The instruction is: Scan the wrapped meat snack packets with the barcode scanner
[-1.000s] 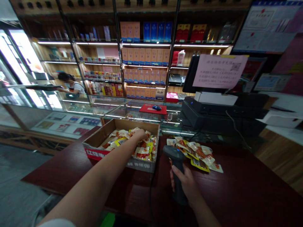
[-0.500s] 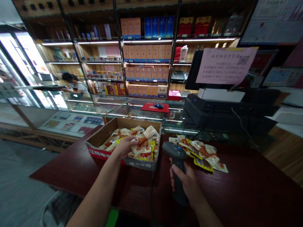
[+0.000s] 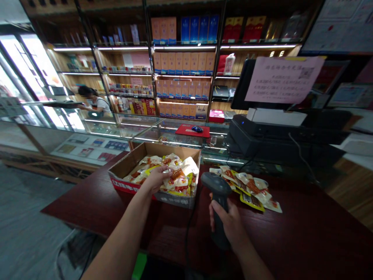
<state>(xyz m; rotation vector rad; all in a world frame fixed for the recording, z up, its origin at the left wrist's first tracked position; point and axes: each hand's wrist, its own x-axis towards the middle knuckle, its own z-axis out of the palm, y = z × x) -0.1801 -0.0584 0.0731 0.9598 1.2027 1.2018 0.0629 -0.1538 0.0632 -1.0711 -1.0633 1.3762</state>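
My left hand [image 3: 155, 179] holds a white and orange snack packet [image 3: 181, 170] just above the open cardboard box [image 3: 128, 165], which is full of several similar packets. My right hand [image 3: 230, 223] grips the handle of a dark barcode scanner [image 3: 218, 194], held upright over the dark red table [image 3: 305, 241] with its head pointing toward the box. A loose pile of snack packets [image 3: 250, 188] lies on the table to the right of the scanner.
A black register with a monitor and pink paper notice [image 3: 282, 79] stands at the back right. Glass display counters [image 3: 116, 130] run behind the table, with a red mouse pad [image 3: 196, 131] on top. A person [image 3: 93, 101] sits at far left before stocked shelves.
My left hand drew back from deep in the box and lifted one packet out, bringing it toward the scanner. The right hand with the scanner stayed almost still.
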